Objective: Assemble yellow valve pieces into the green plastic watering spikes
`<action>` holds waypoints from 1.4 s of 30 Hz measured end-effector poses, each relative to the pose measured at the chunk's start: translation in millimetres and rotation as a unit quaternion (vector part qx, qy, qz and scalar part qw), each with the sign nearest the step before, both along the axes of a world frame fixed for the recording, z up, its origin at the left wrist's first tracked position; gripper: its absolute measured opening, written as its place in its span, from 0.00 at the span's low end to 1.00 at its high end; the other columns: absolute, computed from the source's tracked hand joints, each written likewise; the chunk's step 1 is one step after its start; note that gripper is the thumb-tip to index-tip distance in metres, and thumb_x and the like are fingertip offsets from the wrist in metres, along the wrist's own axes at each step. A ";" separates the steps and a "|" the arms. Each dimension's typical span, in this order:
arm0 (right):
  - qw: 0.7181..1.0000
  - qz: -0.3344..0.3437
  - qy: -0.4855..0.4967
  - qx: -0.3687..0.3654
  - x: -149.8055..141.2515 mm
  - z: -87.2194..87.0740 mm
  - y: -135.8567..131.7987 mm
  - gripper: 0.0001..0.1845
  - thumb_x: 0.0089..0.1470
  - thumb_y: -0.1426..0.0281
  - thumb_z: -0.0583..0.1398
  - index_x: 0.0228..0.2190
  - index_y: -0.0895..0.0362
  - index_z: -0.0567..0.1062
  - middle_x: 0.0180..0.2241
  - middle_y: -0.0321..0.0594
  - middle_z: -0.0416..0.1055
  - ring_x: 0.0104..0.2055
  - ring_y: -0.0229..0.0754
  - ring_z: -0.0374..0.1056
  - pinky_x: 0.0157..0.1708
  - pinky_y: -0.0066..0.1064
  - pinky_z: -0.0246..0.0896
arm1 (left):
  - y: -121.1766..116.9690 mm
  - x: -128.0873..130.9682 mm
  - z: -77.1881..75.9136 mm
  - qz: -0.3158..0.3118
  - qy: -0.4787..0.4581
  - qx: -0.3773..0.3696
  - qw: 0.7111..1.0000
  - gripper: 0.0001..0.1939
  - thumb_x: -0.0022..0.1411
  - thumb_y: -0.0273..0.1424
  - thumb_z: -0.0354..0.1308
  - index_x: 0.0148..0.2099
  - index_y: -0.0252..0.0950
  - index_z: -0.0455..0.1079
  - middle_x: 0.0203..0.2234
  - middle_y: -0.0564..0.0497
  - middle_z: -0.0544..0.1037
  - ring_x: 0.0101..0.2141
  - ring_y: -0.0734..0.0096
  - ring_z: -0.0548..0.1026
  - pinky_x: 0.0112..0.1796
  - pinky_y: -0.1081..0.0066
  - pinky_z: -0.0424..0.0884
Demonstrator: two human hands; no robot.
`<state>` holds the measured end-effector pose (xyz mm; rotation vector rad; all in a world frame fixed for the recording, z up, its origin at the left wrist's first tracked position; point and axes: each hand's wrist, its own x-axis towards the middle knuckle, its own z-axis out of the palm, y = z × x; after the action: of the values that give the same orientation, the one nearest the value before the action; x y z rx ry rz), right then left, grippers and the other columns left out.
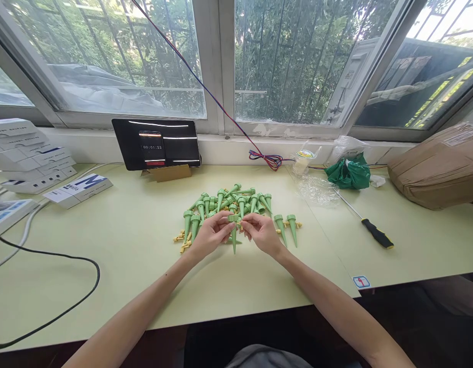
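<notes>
Tapered green spike point(233, 236) between bare fingers point(225, 225)

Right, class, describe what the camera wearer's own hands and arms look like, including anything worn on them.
The left hand and right hand are ungloved. Both forearms are bare, without sleeves, watch or bracelet. Any rings would be too small to make out.

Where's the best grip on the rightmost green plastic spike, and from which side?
Probably the wide cap of the rightmost green plastic spike, pinched from above, coming in from the right. It is broader than the tapering body, which points towards you. A second green spike lies close on the left, and small yellow plastic juts out below the cap.
</notes>
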<state>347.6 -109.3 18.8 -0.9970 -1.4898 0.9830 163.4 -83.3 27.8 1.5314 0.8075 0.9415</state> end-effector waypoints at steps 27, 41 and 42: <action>1.000 0.011 0.010 -0.012 0.3 -4.3 1.6 0.15 0.58 0.57 0.60 0.31 0.56 0.74 0.23 0.37 0.71 0.21 0.38 0.65 0.21 0.29 0.63 | 1.4 -0.6 -7.6 -0.004 0.001 0.012 1.000 0.18 0.62 0.40 0.61 0.50 0.36 0.68 0.20 0.58 0.63 0.19 0.77 0.62 0.21 0.75 0.58; 1.000 0.008 0.003 -0.001 -0.5 -2.9 -0.4 0.16 0.58 0.56 0.60 0.30 0.56 0.73 0.23 0.37 0.71 0.20 0.37 0.66 0.20 0.29 0.64 | 2.5 -2.1 -8.7 -0.011 0.000 0.013 1.000 0.17 0.62 0.41 0.61 0.49 0.38 0.68 0.21 0.57 0.66 0.19 0.77 0.64 0.21 0.75 0.60; 1.000 0.014 0.014 -0.011 -0.7 -3.2 -0.2 0.16 0.57 0.56 0.60 0.29 0.56 0.73 0.23 0.37 0.71 0.20 0.38 0.66 0.19 0.29 0.64 | 2.8 -2.2 -9.5 -0.009 0.003 0.016 1.000 0.16 0.63 0.40 0.61 0.49 0.38 0.68 0.21 0.57 0.65 0.19 0.77 0.63 0.21 0.75 0.59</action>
<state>346.9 -109.5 15.6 -0.9766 -1.4753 1.0325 161.2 -80.5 18.3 1.5676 0.7842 0.9405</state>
